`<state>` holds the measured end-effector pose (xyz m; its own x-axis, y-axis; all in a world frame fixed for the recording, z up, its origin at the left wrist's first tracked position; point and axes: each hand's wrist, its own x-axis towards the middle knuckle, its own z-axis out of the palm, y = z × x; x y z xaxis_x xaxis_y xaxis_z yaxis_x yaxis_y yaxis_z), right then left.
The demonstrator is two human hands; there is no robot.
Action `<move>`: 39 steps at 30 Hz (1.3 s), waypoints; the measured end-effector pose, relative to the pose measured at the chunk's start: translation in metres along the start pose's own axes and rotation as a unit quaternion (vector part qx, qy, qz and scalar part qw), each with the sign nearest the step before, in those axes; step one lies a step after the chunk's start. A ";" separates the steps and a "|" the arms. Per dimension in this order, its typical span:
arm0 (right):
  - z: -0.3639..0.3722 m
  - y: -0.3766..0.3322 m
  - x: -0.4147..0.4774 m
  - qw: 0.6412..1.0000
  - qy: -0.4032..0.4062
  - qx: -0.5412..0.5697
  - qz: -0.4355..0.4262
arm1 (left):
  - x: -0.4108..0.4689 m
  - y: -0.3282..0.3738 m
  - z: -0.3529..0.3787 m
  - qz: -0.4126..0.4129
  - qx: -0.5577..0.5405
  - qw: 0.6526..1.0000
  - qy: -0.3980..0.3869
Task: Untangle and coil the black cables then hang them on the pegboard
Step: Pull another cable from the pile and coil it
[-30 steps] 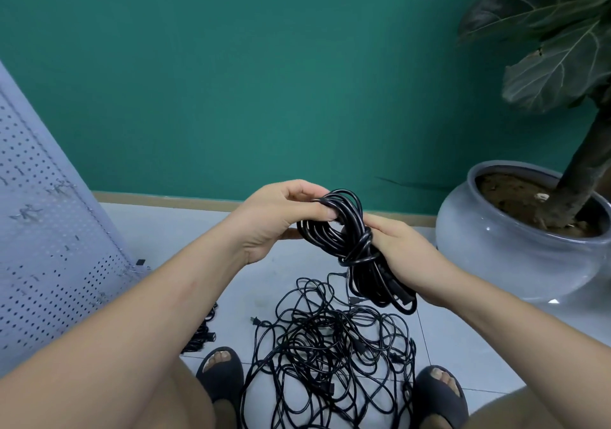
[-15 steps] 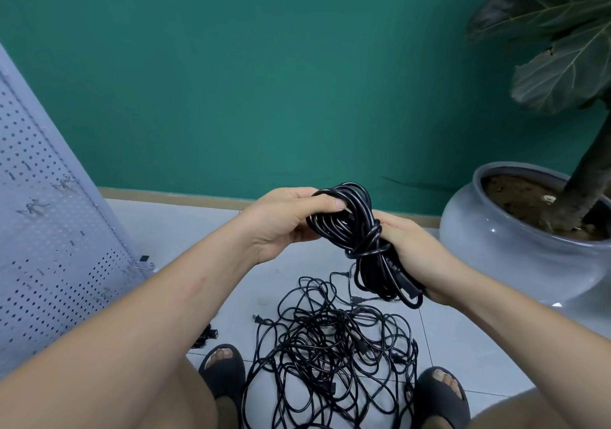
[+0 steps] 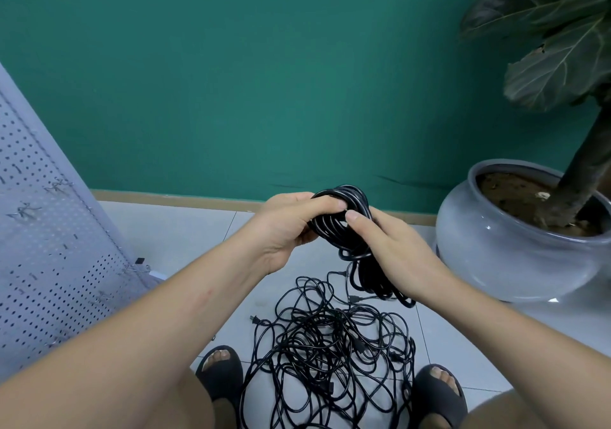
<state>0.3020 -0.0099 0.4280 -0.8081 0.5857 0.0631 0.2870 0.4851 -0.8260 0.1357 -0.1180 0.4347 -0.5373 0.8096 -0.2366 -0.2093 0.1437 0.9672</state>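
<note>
A coiled black cable [image 3: 358,263] is held up in front of me over the floor. My left hand [image 3: 291,225] grips the coil's top loop, fingers curled over it. My right hand [image 3: 386,250] holds the coil's middle and lower part, thumb pressed on the strands near the left fingertips. Below, a tangled heap of black cables [image 3: 330,346] lies on the tiled floor between my feet. The grey pegboard [image 3: 43,256] leans at the left with small metal hooks on it.
A large grey pot [image 3: 509,250] with a big-leafed plant stands at the right against the green wall. My two dark sandals [image 3: 221,375] flank the cable heap. Pale floor tiles [image 3: 178,230] stretch between the pegboard and the pot.
My right hand has slid up the coil and now covers its middle, thumb meeting the left fingers. The coil sits a little further right in view.
</note>
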 end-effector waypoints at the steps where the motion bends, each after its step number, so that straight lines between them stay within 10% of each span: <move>1: -0.001 0.000 0.001 1.000 0.006 -0.009 -0.002 | 0.000 0.000 0.000 0.007 -0.014 1.000 -0.003; 22: 0.001 -0.001 0.023 0.984 0.129 -0.125 0.016 | 0.015 -0.001 0.007 0.055 0.037 0.998 0.021; 31: 0.005 0.011 0.039 0.981 0.050 0.171 0.070 | 0.019 0.000 0.002 0.091 0.036 0.994 0.054; 39: 0.004 0.016 0.039 0.960 0.044 0.265 0.075 | 0.021 -0.003 0.005 0.189 0.243 0.948 0.080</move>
<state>0.2729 0.0178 0.4147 -0.7245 0.6874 -0.0502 0.0751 0.0063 -0.9972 0.1291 -0.0991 0.4270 -0.6245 0.7642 0.1613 0.4029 0.1382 0.9048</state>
